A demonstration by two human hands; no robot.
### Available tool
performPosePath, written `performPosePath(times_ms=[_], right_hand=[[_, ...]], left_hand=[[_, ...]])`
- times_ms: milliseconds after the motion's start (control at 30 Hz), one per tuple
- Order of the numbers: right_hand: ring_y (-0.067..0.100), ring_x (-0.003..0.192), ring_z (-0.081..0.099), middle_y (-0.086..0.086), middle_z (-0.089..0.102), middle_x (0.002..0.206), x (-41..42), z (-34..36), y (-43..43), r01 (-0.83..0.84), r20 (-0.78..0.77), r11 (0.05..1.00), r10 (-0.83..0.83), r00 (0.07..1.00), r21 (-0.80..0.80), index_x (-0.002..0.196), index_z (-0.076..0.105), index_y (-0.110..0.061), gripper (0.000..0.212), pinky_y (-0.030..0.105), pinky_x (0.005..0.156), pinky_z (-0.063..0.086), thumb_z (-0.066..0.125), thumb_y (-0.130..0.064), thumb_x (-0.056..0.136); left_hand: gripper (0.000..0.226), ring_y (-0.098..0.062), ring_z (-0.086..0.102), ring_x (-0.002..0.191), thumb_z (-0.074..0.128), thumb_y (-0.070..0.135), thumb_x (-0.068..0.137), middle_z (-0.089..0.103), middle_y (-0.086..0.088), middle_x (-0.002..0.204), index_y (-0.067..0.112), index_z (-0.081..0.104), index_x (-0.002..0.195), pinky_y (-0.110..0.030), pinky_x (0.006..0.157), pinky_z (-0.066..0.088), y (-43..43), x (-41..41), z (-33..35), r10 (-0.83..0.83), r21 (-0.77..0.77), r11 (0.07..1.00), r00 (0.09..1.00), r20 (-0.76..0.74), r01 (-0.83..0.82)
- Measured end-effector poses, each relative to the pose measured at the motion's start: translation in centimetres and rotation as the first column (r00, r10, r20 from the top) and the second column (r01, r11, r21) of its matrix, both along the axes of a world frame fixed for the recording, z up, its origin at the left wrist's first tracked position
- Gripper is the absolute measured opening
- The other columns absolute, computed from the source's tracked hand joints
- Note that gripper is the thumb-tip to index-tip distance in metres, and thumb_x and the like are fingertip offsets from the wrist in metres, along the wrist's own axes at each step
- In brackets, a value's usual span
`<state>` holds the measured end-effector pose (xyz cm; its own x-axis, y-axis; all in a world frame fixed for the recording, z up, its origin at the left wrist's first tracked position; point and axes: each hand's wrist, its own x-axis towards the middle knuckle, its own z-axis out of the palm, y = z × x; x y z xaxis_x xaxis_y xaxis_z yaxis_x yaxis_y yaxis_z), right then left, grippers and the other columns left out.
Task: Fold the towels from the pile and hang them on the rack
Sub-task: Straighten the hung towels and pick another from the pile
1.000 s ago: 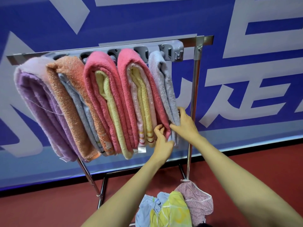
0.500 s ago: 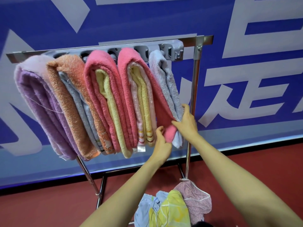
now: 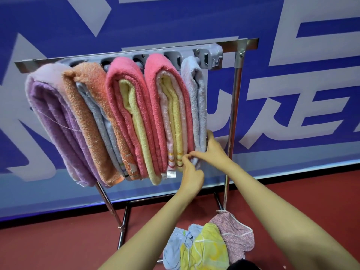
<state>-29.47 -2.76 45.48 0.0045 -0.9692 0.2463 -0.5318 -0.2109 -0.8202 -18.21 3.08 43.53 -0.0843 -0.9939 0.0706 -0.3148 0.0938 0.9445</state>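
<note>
The left hand (image 3: pixel 191 173) reaches up with its fingers curled, pinching the bottom edge of the pale blue towel (image 3: pixel 194 98) right where it meets the neighbouring towel. The right hand (image 3: pixel 215 151) grips the same towel's lower end from the other side, thumb stretched across the front towards the left hand and fingers (image 3: pixel 209 134) wrapped round behind the cloth. The two hands are almost touching. This pale blue towel hangs folded at the right end of the row on the rack (image 3: pixel 251 44), a metal bar carrying a grey plastic holder (image 3: pixel 213 55) and standing on shiny metal legs. Pressed against its left side is a pink towel (image 3: pixel 159 75) folded round pale pink and yellow layers, with a white label at its bottom. Next comes another pink towel (image 3: pixel 120 90) wrapped round a yellow one, then an orange towel (image 3: pixel 89 98) with a grey one tucked in its fold, and a purple towel (image 3: pixel 50 117) at the left end, a loose thread trailing across it. All hang close together, touching side by side. Below the forearms, on the red floor (image 3: pixel 58 250) by the foot of the rack's right post, lies the pile (image 3: pixel 206 248) of unfolded cloths: light blue, yellow and speckled pink, crumpled together. Behind everything is a blue wall banner (image 3: pixel 175 22) with large white characters
</note>
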Motion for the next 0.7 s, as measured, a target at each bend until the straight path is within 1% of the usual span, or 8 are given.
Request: performPosePath(times_ms=[100, 233, 267, 367, 400, 500, 600, 700], right_hand=[[0.014, 0.105, 0.059, -0.003, 0.057, 0.116, -0.6, -0.4, 0.8, -0.083, -0.006, 0.994, 0.083, 0.997, 0.07, 0.143, 0.024, -0.016, 0.085, 0.004, 0.074, 0.042, 0.078, -0.018, 0.078], [0.027, 0.11, 0.06, 0.009, 0.06, 0.122, -1.4, -0.9, 0.9, 0.06, -0.05, 0.995, -0.056, 0.997, 0.075, 0.138, 0.033, -0.011, 0.066, 0.026, 0.082, 0.043, 0.07, -0.013, 0.083], [0.03, 0.109, 0.06, 0.012, 0.061, 0.121, -1.6, -1.1, 0.9, 0.097, -0.064, 0.992, -0.092, 0.994, 0.076, 0.135, 0.036, -0.01, 0.061, 0.027, 0.08, 0.043, 0.068, -0.013, 0.084], [0.034, 0.104, 0.061, 0.012, 0.063, 0.117, -2.1, -1.5, 1.3, 0.224, -0.135, 0.974, -0.218, 0.966, 0.027, 0.129, 0.039, -0.011, 0.051, 0.034, 0.078, 0.046, 0.064, -0.014, 0.084], [0.036, 0.103, 0.06, 0.011, 0.062, 0.118, -2.3, -1.5, 1.6, 0.285, -0.161, 0.958, -0.283, 0.946, -0.007, 0.128, 0.039, -0.011, 0.051, 0.037, 0.078, 0.046, 0.063, -0.014, 0.084], [0.039, 0.1, 0.058, 0.014, 0.059, 0.116, -2.8, -1.6, 2.2, 0.401, -0.188, 0.911, -0.411, 0.892, -0.091, 0.125, 0.036, -0.009, 0.05, 0.037, 0.074, 0.041, 0.063, -0.012, 0.083], [0.036, 0.1, 0.059, 0.013, 0.06, 0.117, -3.4, -1.7, 2.2, 0.353, -0.13, 0.933, -0.359, 0.924, -0.065, 0.126, 0.036, -0.009, 0.05, 0.033, 0.072, 0.04, 0.062, -0.011, 0.083], [0.026, 0.101, 0.062, 0.008, 0.062, 0.116, -3.5, -2.3, 2.2, 0.199, -0.034, 0.98, -0.199, 0.979, 0.004, 0.131, 0.036, -0.012, 0.059, 0.027, 0.076, 0.046, 0.068, -0.012, 0.082]], left_hand=[[0.027, -0.004, 0.048, 0.085, 0.038, -0.007, 0.095, 0.045, -0.006, 0.114, 0.011, 0.029, 0.113, -0.006, 0.06, 0.039, 0.4, 0.6, -0.1, 0.023, 0.001, 1.0, 1.0, -0.013, -0.023], [0.05, -0.022, 0.049, 0.1, 0.038, -0.012, 0.084, 0.042, -0.005, 0.124, 0.007, 0.031, 0.131, -0.029, 0.083, 0.041, 0.3, 1.5, -0.2, 0.005, 0.047, 0.999, 1.0, -0.011, -0.005], [0.053, -0.017, 0.049, 0.099, 0.037, -0.013, 0.082, 0.041, -0.006, 0.127, 0.007, 0.031, 0.131, -0.029, 0.082, 0.042, 0.1, 1.6, -0.4, -0.002, 0.064, 0.998, 1.0, -0.009, 0.003], [0.053, 0.006, 0.043, 0.082, 0.035, -0.014, 0.081, 0.042, -0.005, 0.128, 0.007, 0.034, 0.129, -0.015, 0.062, 0.04, -0.2, 1.8, -0.6, -0.039, 0.089, 0.995, 0.999, 0.023, 0.037], [0.053, 0.006, 0.044, 0.083, 0.035, -0.014, 0.08, 0.043, -0.006, 0.131, 0.007, 0.036, 0.128, -0.014, 0.061, 0.04, -0.2, 1.8, -0.6, -0.058, 0.087, 0.995, 0.998, 0.038, 0.054], [0.057, -0.006, 0.049, 0.103, 0.035, -0.009, 0.074, 0.048, -0.011, 0.134, 0.008, 0.041, 0.128, -0.018, 0.077, 0.037, -0.1, 1.1, -0.7, -0.139, 0.067, 0.989, 0.986, 0.09, 0.133], [0.069, -0.003, 0.047, 0.09, 0.036, 0.01, 0.068, 0.048, -0.006, 0.119, 0.01, 0.035, 0.136, -0.021, 0.075, 0.038, 0.0, -0.4, 0.4, -0.238, 0.073, 0.97, 0.965, 0.107, 0.232], [0.052, -0.019, 0.05, 0.107, 0.047, 0.009, 0.093, 0.049, -0.012, 0.13, 0.006, 0.027, 0.14, -0.029, 0.089, 0.04, -1.2, -1.8, 1.1, -0.212, 0.13, 0.971, 0.975, 0.067, 0.202]])
